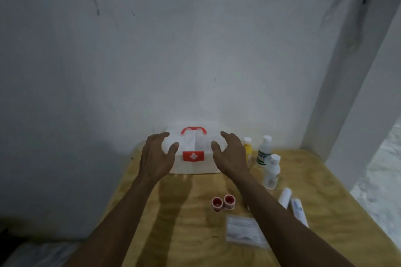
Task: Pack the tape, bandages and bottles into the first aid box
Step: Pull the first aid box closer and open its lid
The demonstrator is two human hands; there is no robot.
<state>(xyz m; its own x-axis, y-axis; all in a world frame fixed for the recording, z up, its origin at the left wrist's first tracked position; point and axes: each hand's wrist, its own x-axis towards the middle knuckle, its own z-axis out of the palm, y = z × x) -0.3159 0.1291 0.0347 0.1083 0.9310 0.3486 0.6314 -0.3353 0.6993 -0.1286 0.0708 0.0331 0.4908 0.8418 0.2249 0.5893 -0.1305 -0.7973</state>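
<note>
Hands are reaching, left hand point(157, 154) and right hand point(231, 154) both spread open and empty, flanking the closed box point(193, 165) at the surface's point(314, 180) far edge, equally near.

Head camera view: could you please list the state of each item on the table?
White plastic first aid box with red handle: lid closed.
Left hand: open, empty.
Right hand: open, empty.
Three white-capped bottles: upright, capped.
Two red-cored tape rolls: side by side.
Clear flat packet: lying flat.
</note>
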